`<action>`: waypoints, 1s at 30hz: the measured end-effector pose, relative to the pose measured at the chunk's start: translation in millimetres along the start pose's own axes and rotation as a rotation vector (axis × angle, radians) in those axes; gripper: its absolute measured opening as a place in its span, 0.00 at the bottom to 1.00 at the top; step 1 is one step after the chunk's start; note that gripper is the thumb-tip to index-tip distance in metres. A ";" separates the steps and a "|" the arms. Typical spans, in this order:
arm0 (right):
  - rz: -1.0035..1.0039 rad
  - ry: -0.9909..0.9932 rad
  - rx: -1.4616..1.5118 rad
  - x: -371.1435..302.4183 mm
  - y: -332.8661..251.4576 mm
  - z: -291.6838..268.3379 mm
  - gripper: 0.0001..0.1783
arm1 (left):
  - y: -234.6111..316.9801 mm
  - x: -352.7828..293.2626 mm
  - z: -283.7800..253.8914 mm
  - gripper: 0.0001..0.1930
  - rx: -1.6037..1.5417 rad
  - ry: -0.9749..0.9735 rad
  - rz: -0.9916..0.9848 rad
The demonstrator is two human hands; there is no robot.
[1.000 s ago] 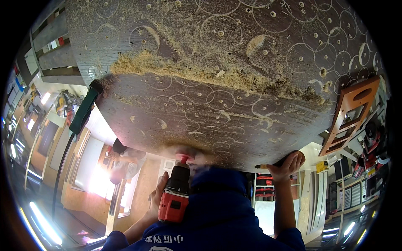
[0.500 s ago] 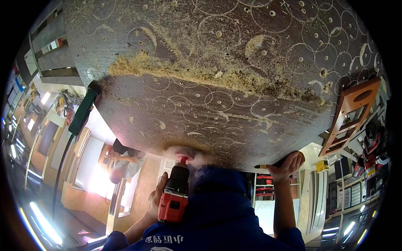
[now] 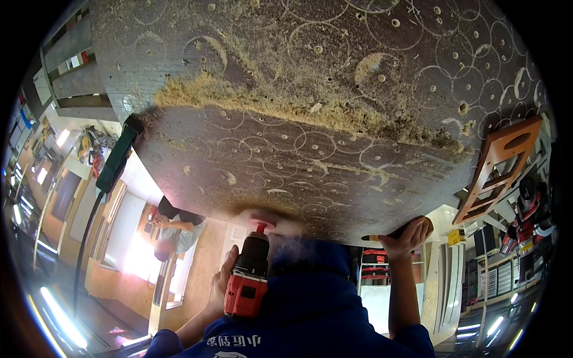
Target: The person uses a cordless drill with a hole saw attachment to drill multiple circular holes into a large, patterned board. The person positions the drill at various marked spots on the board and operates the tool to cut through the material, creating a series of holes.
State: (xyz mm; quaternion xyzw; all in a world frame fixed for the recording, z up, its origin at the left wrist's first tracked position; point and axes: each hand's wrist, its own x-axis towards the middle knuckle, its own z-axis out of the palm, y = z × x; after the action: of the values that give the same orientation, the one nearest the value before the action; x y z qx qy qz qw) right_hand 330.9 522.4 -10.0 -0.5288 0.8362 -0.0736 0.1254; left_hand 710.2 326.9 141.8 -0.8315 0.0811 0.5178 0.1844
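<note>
My left hand (image 3: 222, 280) is wrapped around a red and black cordless drill (image 3: 246, 289). The drill's red, disc-shaped attachment (image 3: 261, 222) meets the near edge of a large dark board (image 3: 334, 161), and pale dust hangs around that spot. My right hand (image 3: 412, 237) grips the board's near right corner, its fingers curled over a dark part there whose kind I cannot make out. Many scored rings and small drilled holes cover the board. A thick ridge of sawdust (image 3: 286, 113) runs across it.
A dark green clamp handle (image 3: 116, 161) sits at the board's left edge, a thin rod below it. An orange panel with cutouts (image 3: 501, 167) leans at the right edge. Another person (image 3: 179, 232) is at the left beyond the board. Tools and shelves (image 3: 501, 280) stand far right.
The pale dust cloud around the drill's attachment has thinned. My hands and the drill keep nearly the same places; the view has shifted very slightly.
</note>
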 end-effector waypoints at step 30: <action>-0.020 -0.013 -0.012 1.8 1.7 -2.3 0.60 | -1.4 0.8 13.2 0.27 0.025 0.096 0.080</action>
State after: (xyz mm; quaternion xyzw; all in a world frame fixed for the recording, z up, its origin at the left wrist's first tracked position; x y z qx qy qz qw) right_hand 328.0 521.4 -8.4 -0.5385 0.8304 -0.0663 0.1269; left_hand 700.0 333.4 136.2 -0.8492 0.1296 0.4831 0.1695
